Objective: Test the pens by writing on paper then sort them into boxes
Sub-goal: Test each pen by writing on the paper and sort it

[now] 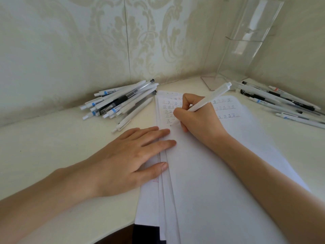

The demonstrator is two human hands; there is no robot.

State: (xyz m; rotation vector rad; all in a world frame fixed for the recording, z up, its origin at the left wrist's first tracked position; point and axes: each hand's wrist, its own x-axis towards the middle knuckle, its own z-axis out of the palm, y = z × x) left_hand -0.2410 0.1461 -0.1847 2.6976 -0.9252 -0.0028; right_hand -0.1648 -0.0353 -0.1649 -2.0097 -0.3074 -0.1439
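Item: white pen (211, 97), slim plastic; likely light, stiff and smooth, best taken low on the barrel.
Location: pinched in the right hand (198, 120), tip on the paper (202, 173) beside rows of marks.
Left hand (130, 155): fingers spread flat, pressing the sheets' edge.
Pen pile (119, 103) lay nearby.

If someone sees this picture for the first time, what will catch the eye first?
At the centre, the right hand grips a white pen with its tip on the paper, beside rows of small written marks. The left hand presses flat on the sheets' left edge. A pile of pens lies at the far left, and a second group of pens at the far right.
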